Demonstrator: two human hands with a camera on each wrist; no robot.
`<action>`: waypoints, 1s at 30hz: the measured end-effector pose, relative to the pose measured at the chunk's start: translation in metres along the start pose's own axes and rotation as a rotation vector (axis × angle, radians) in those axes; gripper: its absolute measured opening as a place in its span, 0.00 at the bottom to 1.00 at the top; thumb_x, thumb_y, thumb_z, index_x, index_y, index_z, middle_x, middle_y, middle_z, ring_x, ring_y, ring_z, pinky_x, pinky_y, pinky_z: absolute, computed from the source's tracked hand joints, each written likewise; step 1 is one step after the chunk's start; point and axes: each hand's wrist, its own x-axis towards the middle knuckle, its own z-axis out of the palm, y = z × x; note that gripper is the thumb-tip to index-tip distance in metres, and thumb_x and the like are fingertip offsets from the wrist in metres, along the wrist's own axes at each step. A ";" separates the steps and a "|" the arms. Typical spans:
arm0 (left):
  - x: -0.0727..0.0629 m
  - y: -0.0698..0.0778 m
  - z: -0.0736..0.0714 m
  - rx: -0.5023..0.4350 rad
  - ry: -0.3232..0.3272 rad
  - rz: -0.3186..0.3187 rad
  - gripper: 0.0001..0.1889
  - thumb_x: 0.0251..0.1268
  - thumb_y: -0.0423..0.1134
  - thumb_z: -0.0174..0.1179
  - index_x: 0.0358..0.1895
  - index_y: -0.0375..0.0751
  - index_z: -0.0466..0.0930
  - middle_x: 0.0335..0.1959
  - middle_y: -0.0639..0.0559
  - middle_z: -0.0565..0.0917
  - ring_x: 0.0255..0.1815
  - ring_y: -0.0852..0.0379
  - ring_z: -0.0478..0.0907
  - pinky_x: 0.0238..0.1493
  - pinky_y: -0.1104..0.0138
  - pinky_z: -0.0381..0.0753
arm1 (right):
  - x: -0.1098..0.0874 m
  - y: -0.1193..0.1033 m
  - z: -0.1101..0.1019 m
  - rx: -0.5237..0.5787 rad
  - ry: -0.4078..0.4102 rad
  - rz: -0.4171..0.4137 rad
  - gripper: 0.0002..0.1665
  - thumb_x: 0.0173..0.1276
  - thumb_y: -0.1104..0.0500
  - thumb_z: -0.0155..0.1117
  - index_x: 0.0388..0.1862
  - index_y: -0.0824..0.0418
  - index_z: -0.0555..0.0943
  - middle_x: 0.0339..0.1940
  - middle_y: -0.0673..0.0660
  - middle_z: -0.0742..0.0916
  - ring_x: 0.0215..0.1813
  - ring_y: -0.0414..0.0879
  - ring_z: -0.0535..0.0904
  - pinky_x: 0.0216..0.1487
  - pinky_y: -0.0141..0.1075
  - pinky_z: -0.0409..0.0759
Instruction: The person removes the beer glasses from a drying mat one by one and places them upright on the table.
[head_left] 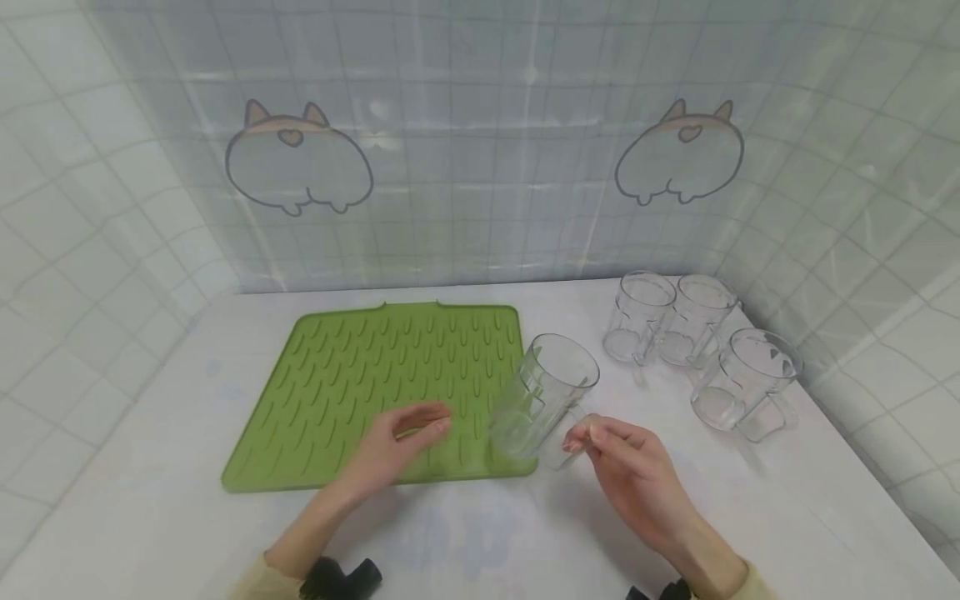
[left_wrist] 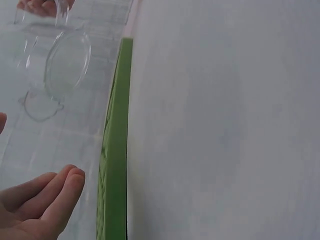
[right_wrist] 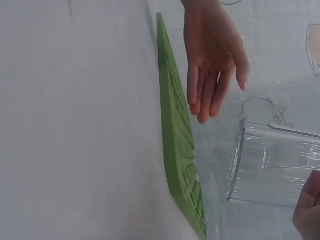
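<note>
A clear glass mug (head_left: 542, 392) is held by its handle in my right hand (head_left: 630, 467), whose thumb and fingers pinch it. Its mouth faces up, and the base overlaps the right front corner of a green ridged mat (head_left: 360, 383). From the right wrist, the mug's thick base (right_wrist: 236, 162) shows a gap above the mat's edge (right_wrist: 170, 135). My left hand (head_left: 401, 446) hovers at the mat's front edge, left of the mug, fingers extended and slightly bent, holding nothing. In the left wrist view these fingers (left_wrist: 55, 200) are apart from the mug (left_wrist: 65, 65).
Three more clear glass mugs stand upright at the right of the white table: one at the back (head_left: 637, 321), one beside it (head_left: 693, 321), one nearer (head_left: 742, 383). White tiled-pattern walls (head_left: 480, 150) enclose the back and both sides.
</note>
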 end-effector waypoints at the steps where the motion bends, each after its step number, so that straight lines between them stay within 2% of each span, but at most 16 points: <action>1: 0.000 -0.002 -0.004 0.008 0.021 -0.010 0.27 0.70 0.52 0.61 0.64 0.39 0.76 0.60 0.47 0.83 0.65 0.46 0.77 0.68 0.48 0.74 | 0.000 0.000 -0.001 -0.010 0.006 0.001 0.27 0.80 0.71 0.36 0.45 0.59 0.87 0.42 0.50 0.88 0.53 0.43 0.81 0.66 0.31 0.70; 6: -0.004 -0.011 -0.027 0.048 0.107 -0.045 0.29 0.71 0.55 0.59 0.66 0.40 0.75 0.62 0.46 0.82 0.67 0.45 0.75 0.70 0.45 0.70 | -0.003 -0.002 -0.006 -0.047 0.031 0.006 0.27 0.80 0.70 0.36 0.45 0.60 0.86 0.42 0.50 0.87 0.53 0.43 0.80 0.66 0.31 0.69; 10: -0.008 -0.020 -0.046 0.061 0.149 -0.076 0.31 0.72 0.57 0.57 0.68 0.40 0.73 0.65 0.45 0.80 0.68 0.45 0.74 0.71 0.49 0.70 | -0.003 -0.003 -0.010 -0.078 0.047 0.001 0.26 0.80 0.70 0.36 0.46 0.61 0.85 0.42 0.50 0.87 0.54 0.44 0.79 0.66 0.31 0.69; 12: -0.012 -0.024 -0.054 0.068 0.174 -0.089 0.31 0.73 0.58 0.56 0.69 0.40 0.72 0.65 0.46 0.79 0.68 0.48 0.74 0.69 0.58 0.74 | -0.004 -0.004 -0.012 -0.096 0.062 0.002 0.25 0.81 0.70 0.37 0.46 0.61 0.85 0.42 0.50 0.86 0.54 0.44 0.79 0.66 0.31 0.69; 14: -0.014 -0.029 -0.063 0.064 0.199 -0.095 0.31 0.73 0.57 0.55 0.69 0.40 0.71 0.65 0.46 0.79 0.63 0.59 0.77 0.64 0.70 0.75 | -0.004 -0.005 -0.013 -0.111 0.081 0.009 0.24 0.81 0.69 0.38 0.46 0.61 0.85 0.43 0.50 0.86 0.53 0.43 0.79 0.66 0.32 0.69; 16: -0.017 -0.034 -0.071 0.069 0.222 -0.101 0.31 0.74 0.57 0.55 0.70 0.40 0.71 0.66 0.46 0.79 0.60 0.69 0.77 0.59 0.79 0.73 | -0.004 -0.005 -0.015 -0.123 0.099 0.013 0.23 0.81 0.69 0.39 0.46 0.61 0.85 0.43 0.50 0.86 0.53 0.43 0.79 0.66 0.32 0.70; 18: -0.020 -0.039 -0.079 0.080 0.240 -0.114 0.31 0.74 0.57 0.54 0.71 0.40 0.70 0.67 0.45 0.78 0.58 0.74 0.75 0.54 0.85 0.70 | -0.004 -0.006 -0.016 -0.131 0.114 0.015 0.23 0.81 0.69 0.40 0.47 0.62 0.86 0.43 0.50 0.87 0.53 0.43 0.80 0.66 0.32 0.70; 25: -0.028 -0.049 -0.103 0.078 0.284 -0.127 0.35 0.76 0.59 0.50 0.72 0.35 0.66 0.66 0.39 0.77 0.52 0.77 0.79 0.52 0.86 0.73 | -0.004 -0.006 -0.019 -0.153 0.138 -0.012 0.21 0.80 0.70 0.42 0.47 0.64 0.85 0.42 0.50 0.87 0.52 0.43 0.80 0.66 0.31 0.70; 30: -0.033 -0.056 -0.122 0.082 0.319 -0.138 0.37 0.75 0.60 0.50 0.73 0.34 0.65 0.64 0.43 0.79 0.51 0.78 0.79 0.50 0.87 0.73 | -0.003 -0.006 -0.021 -0.177 0.162 -0.030 0.20 0.79 0.70 0.43 0.47 0.64 0.86 0.42 0.50 0.87 0.51 0.43 0.81 0.66 0.31 0.70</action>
